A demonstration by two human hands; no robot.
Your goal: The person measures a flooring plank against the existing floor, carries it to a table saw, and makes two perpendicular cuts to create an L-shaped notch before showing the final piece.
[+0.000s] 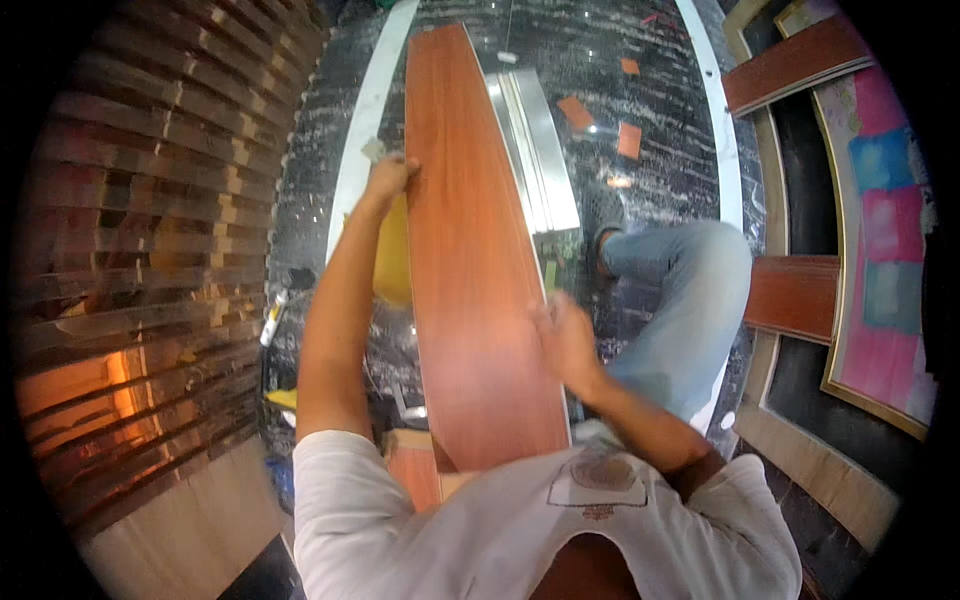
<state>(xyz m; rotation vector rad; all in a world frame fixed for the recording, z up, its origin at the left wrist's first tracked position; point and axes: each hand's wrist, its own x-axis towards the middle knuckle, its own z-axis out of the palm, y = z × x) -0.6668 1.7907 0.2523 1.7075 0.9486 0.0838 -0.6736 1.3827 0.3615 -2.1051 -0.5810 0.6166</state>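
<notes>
Head view shows me one long, smooth, wood-grained board (475, 300) over streaked dark floor (665, 115). The left hand (390, 182) grips its left edge; the right hand (568, 345) blurs at the opposite edge, its hold beyond my telling. Three flat reddish pieces (629, 140) lie near silvery strips (550, 160).

Left arm (335, 320) stretched out far, right arm (645, 425) kept closer!
The left hand (388, 182) is closed in a grip, the arm held almost straight; the right hand (568, 345) is turned inward, slightly blurred, the arm bent.
</notes>
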